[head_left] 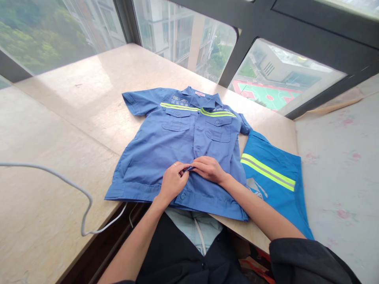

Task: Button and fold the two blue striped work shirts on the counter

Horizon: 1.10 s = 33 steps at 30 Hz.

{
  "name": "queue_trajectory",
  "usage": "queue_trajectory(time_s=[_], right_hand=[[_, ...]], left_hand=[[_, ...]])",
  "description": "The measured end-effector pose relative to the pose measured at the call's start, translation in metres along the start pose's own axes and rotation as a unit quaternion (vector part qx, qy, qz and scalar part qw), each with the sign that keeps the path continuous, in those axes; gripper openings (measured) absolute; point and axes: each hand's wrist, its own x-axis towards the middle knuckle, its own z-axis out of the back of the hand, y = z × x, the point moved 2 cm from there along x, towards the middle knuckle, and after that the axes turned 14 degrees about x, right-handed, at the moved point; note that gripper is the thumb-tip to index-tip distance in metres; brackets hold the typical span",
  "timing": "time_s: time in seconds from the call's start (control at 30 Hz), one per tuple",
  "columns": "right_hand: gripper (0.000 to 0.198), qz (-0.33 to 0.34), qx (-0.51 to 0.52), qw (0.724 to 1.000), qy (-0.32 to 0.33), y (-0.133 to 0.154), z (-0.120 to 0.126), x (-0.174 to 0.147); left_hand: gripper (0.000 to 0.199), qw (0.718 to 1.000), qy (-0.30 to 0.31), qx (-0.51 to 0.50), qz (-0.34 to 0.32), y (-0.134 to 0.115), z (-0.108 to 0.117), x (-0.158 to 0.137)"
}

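A blue short-sleeved work shirt [145,157] with yellow-green reflective stripes lies front up, its collar toward the window. Low on its front opening, my left hand [175,179] pinches the placket edge; a ring is on one finger. My right hand [209,169] meets it from the right, its fingers closed on the same bit of cloth. Whatever button or buttonhole lies between the fingertips is hidden. Below the hands, a button [182,196] shows on the waistband. Two buttoned chest pockets lie flat above, and the hem reaches the front edge of the sill.
Right of the shirt lies a folded brighter blue garment [274,173] with a reflective stripe. A white cable [71,182] crosses the stone-look sill [59,130] at left. Windows border the back, and a flower-patterned wall [340,169] stands at right.
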Motion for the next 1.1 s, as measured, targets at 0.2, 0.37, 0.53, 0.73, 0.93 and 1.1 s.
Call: queue_trajectory(time_s=[0.2, 0.37, 0.53, 0.73, 0.93, 1.1], right_hand=[[0.019, -0.007, 0.036, 0.999, 0.0, 0.0005, 0.0008, 0.0013], [0.02, -0.007, 0.05, 0.999, -0.005, 0.0019, 0.002, 0.0034], [0.019, -0.008, 0.068, 0.998, -0.005, 0.0034, 0.0028, 0.005], [0.018, -0.02, 0.082, 0.996, 0.001, 0.0032, 0.0037, 0.0059], [0.018, -0.027, 0.094, 0.995, 0.008, 0.0026, 0.0034, 0.0063], [0.016, -0.02, 0.106, 0.994, -0.004, 0.003, 0.004, 0.0072]], left_hand=[[0.025, 1.0, -0.011, -0.02, 0.019, 0.0001, 0.0003, -0.0001], [0.02, 0.998, -0.021, -0.058, 0.028, 0.0036, -0.0017, -0.0009], [0.02, 0.998, -0.015, -0.055, 0.032, 0.0047, -0.0013, 0.0006], [0.017, 0.999, -0.005, -0.042, 0.022, 0.0053, -0.0006, 0.0017], [0.02, 1.0, -0.006, -0.007, -0.001, 0.0059, -0.0019, -0.0002], [0.022, 1.0, -0.006, -0.011, -0.023, 0.0077, -0.0022, -0.0001]])
